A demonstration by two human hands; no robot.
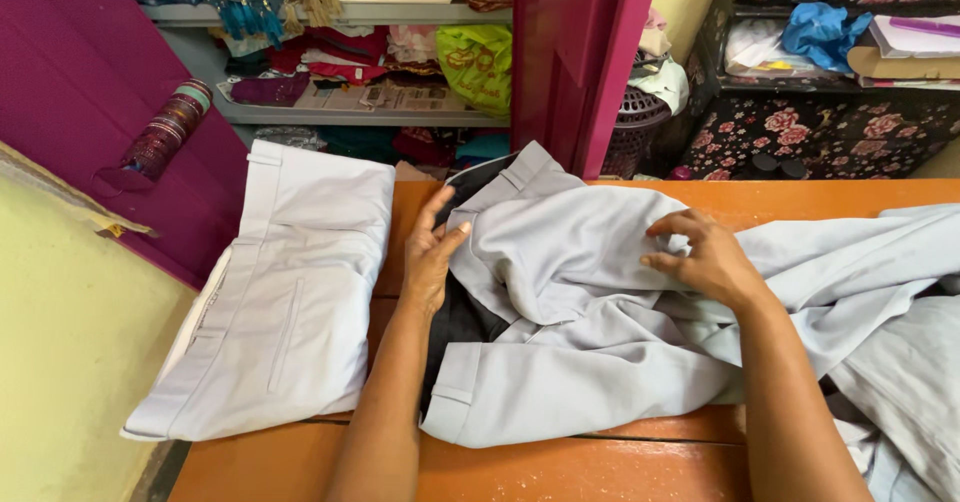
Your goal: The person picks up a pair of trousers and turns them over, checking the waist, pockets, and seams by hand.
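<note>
Grey trousers under my hands, on orange wooden table; waistband toward me and left, legs trailing right, long axis crosswise. Smooth woven cloth, rumpled, dark lining showing. My left hand flat, fingers spread, pressing at waistband opening. My right hand pinching fabric fold. One folded grey pair at left.
</note>
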